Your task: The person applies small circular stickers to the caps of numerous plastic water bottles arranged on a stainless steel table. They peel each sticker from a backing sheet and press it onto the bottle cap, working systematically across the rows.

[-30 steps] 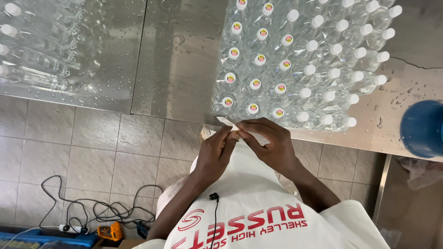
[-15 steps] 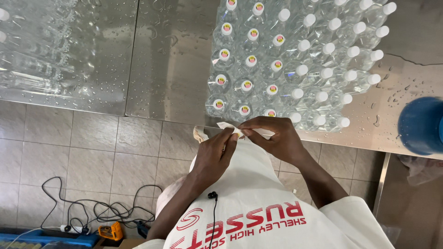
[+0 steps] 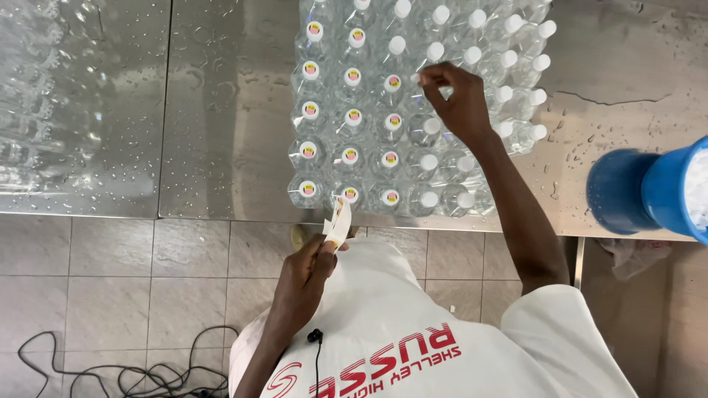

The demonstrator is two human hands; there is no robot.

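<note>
**Right hand leaves the strip and goes to a cap**

A moment ago both hands were together at the near edge of the surface, working at a small sticker strip just below the bottles. Now they are apart. The right hand (image 3: 461, 103) has gone out over the block of bottles (image 3: 413, 110) and its fingertips (image 3: 422, 77) are pinched together at one white cap (image 3: 417, 78) in the fourth column from the left, in the third row from the near edge. I judge that a sticker is being pressed there, but the sticker itself is too small to see between the fingers.

The left hand (image 3: 306, 276) has stayed back, just off the near edge, and is closed on the strip (image 3: 338, 221), which stands up from the thumb and fingers towards the front row of bottles.

The bottles stand tightly in rows near the middle of the steel surface (image 3: 221, 110), which is wet with drops. The three left columns carry coloured round stickers (image 3: 350, 155) on the caps; the columns to the right show plain white caps. So the hand seems to begin a new column, and many caps are not yet done.

A blue bucket (image 3: 649, 191) lies at the right edge of the surface. More bottles (image 3: 44, 96), blurred, stand at the far left. On the tiled floor (image 3: 103, 280) below there is a black cable (image 3: 96, 368).
</note>
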